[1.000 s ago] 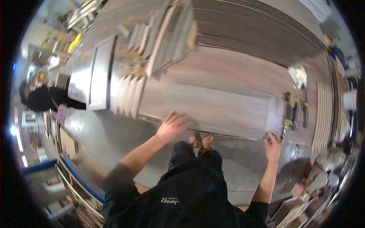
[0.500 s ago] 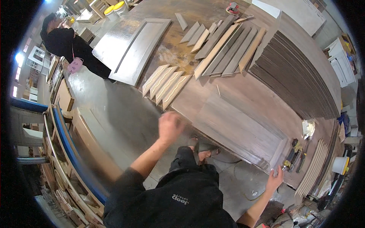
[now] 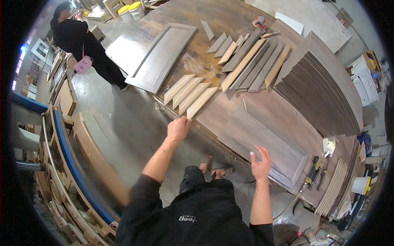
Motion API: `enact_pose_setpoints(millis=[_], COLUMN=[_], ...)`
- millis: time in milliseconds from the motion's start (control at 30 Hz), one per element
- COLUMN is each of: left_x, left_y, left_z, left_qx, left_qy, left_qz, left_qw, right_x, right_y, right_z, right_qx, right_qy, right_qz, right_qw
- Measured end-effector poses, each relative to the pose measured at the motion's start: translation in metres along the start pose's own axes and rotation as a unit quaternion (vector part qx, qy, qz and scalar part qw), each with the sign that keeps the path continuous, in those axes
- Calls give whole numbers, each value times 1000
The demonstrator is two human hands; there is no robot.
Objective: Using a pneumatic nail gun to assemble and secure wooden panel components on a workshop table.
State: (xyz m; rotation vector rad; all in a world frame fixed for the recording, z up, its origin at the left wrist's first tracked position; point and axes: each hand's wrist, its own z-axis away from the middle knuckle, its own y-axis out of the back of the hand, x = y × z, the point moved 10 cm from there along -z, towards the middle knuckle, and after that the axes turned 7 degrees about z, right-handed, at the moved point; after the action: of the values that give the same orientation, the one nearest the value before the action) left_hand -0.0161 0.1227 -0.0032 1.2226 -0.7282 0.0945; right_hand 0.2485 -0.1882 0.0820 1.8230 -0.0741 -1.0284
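My left hand [image 3: 177,129] is at the table's near edge. Its curled fingers close on the near end of a pale wooden strip [image 3: 202,102] with a wavy line of glue. Similar glued strips [image 3: 179,89] lie side by side just left of it. My right hand [image 3: 261,164] hovers with fingers spread over the near edge of a grey-brown wooden panel [image 3: 262,137], holding nothing. A framing piece [image 3: 301,169] sits across that panel's right end. Beyond the glued strips, grey and pale wooden strips [image 3: 256,61] lie in a slanted row.
A framed cabinet door [image 3: 166,55] lies at the table's left end. Dark panels [image 3: 322,90] stand stacked at right, near an air tool [image 3: 312,174] with a hose. A red sander [image 3: 259,22] sits at the back. Another person [image 3: 80,41] stands beyond the table's left end.
My left hand has moved up to the near end of the glued strip. My right hand has swung left, away from the tools, to the panel's near edge. The view has shifted slightly.
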Motion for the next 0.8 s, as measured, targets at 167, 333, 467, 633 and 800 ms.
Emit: enact_pose_setpoints(millis=[167, 333, 467, 633, 800], left_x=[-6, 39, 76, 173, 259], left_y=[-1, -26, -45, 19, -35], left_z=[32, 128, 161, 122, 127], left_qx=[-107, -351, -514, -60, 56], left_qy=[97, 92, 52, -279, -474], left_qz=[270, 408, 385, 3, -124], left_qw=[952, 838, 765, 958, 870], right_x=[-43, -47, -49, 17, 6], right_y=[-65, -119, -103, -87, -86], right_z=[-13, -9, 1, 13, 13], right_qx=[-87, -190, -243, -61, -8], right_qy=[-66, -184, -228, -337, -459], right_qz=[-184, -495, -539, -536, -561], right_qw=[977, 827, 773, 772, 689])
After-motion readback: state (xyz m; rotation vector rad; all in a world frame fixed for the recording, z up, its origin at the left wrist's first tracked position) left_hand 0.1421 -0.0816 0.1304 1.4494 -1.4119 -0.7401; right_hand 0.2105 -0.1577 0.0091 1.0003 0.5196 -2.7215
